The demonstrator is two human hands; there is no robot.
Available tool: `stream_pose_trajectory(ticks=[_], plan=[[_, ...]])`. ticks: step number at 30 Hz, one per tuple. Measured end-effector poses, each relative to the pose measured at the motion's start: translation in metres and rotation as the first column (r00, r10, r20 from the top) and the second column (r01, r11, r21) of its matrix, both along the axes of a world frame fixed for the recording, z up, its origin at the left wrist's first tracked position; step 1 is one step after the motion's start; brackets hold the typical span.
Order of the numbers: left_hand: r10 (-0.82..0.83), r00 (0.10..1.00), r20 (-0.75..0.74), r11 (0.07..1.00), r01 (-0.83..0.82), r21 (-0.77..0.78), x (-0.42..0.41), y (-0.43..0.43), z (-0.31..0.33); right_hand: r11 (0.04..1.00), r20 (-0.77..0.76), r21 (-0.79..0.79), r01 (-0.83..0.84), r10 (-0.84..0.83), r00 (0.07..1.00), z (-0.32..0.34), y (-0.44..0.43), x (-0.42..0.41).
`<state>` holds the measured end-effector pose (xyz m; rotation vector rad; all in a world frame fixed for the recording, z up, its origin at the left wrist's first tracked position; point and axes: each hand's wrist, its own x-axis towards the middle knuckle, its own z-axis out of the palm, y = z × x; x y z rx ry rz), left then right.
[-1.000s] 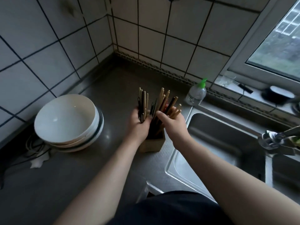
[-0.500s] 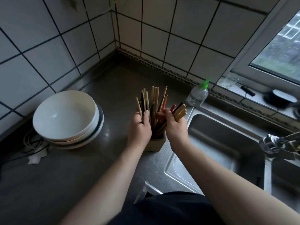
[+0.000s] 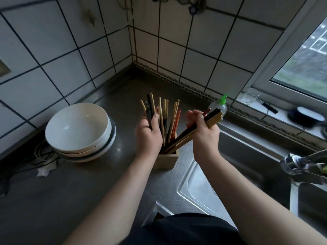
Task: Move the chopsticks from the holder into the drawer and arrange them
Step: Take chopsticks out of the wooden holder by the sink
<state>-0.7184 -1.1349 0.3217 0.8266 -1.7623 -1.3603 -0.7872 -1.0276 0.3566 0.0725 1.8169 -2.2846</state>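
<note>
1. We think the holder (image 3: 165,160) could tip toward the sink (image 3: 247,156): the right hand (image 3: 203,133) levers its clenched bundle (image 3: 212,117) sideways w/ ends still inside.
2. Loose chopsticks (image 3: 169,119) in the holder may get dragged out & scatter on the counter (image 3: 88,191).
3. Left hand (image 3: 148,137) grips a few upright; we'd expect thin ones to slip.
4. Vs 0.5 s ago: bundle leans further right, apart from the rest.

Two bare forearms (image 3: 113,200), dark garment (image 3: 185,228) over the torso
</note>
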Motion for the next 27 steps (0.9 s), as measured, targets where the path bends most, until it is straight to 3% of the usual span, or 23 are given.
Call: stream_pose_trajectory(ticks=[5,20,27], plan=[[-0.027,0.996,-0.082,1.000,0.026,-0.012,-0.002,0.000,0.019,0.994,-0.010,-0.110,0.011,-0.012,1.000,0.019,0.015,-0.009],[-0.046,0.947,-0.316,0.952,-0.054,-0.301,0.016,0.020,0.112,0.924,-0.216,-0.382,-0.028,-0.059,0.975,0.089,0.069,-0.017],[-0.253,0.838,-0.484,0.902,0.024,-0.431,0.019,0.063,0.164,0.900,-0.316,-0.435,-0.034,-0.117,0.942,0.125,0.117,-0.003]])
